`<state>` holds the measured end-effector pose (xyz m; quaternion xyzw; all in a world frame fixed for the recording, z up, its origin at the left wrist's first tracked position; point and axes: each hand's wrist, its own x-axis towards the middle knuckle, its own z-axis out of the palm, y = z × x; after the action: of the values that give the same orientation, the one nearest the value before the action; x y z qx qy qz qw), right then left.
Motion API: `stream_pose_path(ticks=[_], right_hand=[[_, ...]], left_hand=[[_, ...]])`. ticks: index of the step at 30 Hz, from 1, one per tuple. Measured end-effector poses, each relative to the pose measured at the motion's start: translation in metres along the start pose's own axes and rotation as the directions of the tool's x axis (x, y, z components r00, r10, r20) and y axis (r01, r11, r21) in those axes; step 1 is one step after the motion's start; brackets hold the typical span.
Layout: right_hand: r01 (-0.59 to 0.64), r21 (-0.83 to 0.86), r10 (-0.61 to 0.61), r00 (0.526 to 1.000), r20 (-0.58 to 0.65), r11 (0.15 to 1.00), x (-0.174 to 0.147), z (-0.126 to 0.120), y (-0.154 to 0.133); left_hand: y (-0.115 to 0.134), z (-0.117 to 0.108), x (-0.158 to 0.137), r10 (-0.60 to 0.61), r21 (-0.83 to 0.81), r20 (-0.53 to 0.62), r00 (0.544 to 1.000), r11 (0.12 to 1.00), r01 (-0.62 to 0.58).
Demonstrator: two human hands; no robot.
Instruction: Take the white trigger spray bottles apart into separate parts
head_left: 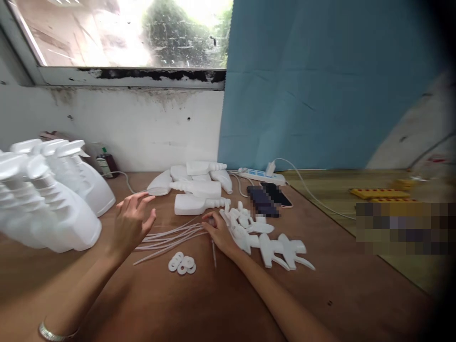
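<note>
Across your table (171, 306), spray bottles (64, 209) stand at far left; tubes (185, 229) lie mid-table, washers (181, 264) just on your side of them, loose bottles (206, 189) behind. Over on your right, trigger heads (265, 248), phones (279, 194) beyond, and the power strip (261, 176) behind those.

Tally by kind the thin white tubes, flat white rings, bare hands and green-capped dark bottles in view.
Thin white tubes: at least 4, bunched
Flat white rings: at least 5, overlapping
Bare hands: 2
Green-capped dark bottle: 1
Total: at least 12
</note>
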<state>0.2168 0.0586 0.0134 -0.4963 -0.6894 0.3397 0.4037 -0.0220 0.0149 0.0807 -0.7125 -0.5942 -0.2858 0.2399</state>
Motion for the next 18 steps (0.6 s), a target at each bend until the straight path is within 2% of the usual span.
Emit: stream_pose_path(ticks=[3,6,8,11,14,18], right_hand=[[0.042,-0.142,-0.028,0.995,0.099,0.989,-0.004,-0.003,-0.006],[0.092,-0.311,-0.039,0.984,0.175,0.946,-0.01,-0.004,-0.013],[0.115,-0.426,-0.032,0.98,0.198,0.897,-0.014,-0.002,-0.016],[0.136,-0.577,-0.013,0.977,0.213,0.805,-0.018,0.001,-0.018],[0.147,-0.686,-0.001,0.978,0.209,0.712,-0.02,0.003,-0.02],[0.13,-0.773,-0.003,0.986,0.164,0.62,-0.021,0.004,-0.024]], left_hand=[[-0.028,-0.032,-0.011,-0.163,0.111,-0.202,0.966,0.976,0.188],[-0.057,-0.048,-0.034,-0.329,0.174,-0.362,0.872,0.895,0.41],[-0.073,-0.049,-0.05,-0.437,0.19,-0.382,0.814,0.825,0.532],[-0.084,-0.045,-0.065,-0.568,0.151,-0.272,0.776,0.772,0.618],[-0.082,-0.046,-0.064,-0.677,0.171,-0.124,0.725,0.705,0.688],[-0.073,-0.052,-0.049,-0.829,0.325,0.035,0.558,0.538,0.778]])
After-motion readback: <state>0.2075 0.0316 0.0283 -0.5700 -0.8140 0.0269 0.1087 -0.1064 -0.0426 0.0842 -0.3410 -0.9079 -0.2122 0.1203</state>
